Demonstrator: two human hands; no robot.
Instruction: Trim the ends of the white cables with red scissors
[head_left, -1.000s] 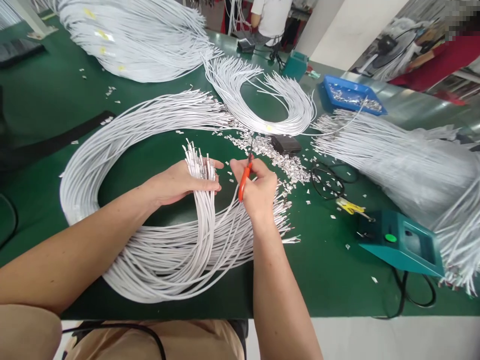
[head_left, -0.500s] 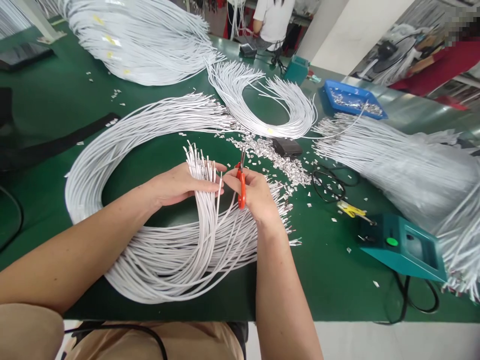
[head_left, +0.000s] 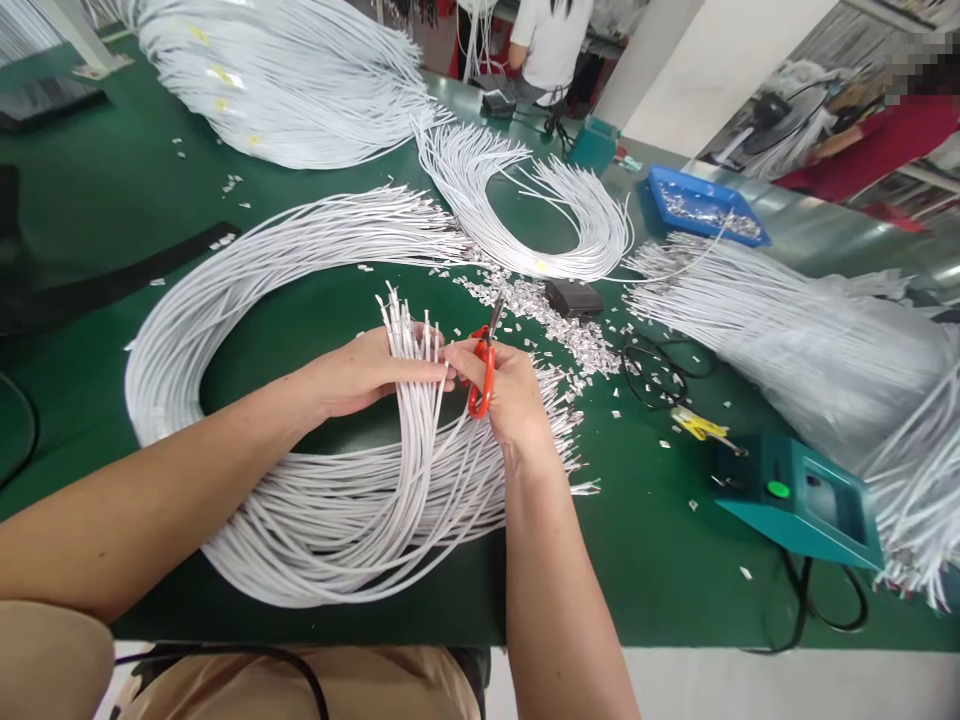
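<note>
My left hand (head_left: 367,372) is closed around a bundle of white cables (head_left: 414,410), whose cut ends stand up above the thumb. From the hand the bundle bends down into a large coil of white cables (head_left: 300,545) on the table. My right hand (head_left: 510,385) holds red-handled scissors (head_left: 482,380), their blades pointing up and away from the bundle. Its thumb and forefinger pinch near a cable at the bundle's right edge, touching or nearly touching the left fingertips. The exact grip on that cable is partly hidden.
Small white scraps (head_left: 555,315) litter the green table (head_left: 637,560) beyond my hands. A black box (head_left: 574,298) sits among them. At right stand a teal device (head_left: 802,500) and wrapped cables (head_left: 825,330). A blue tray (head_left: 705,205) lies farther back. Two people are in the background.
My left hand and the bundle have shifted slightly right. The scissors have tilted a little to the right, and my right fingertips now meet the bundle's edge lower down.
</note>
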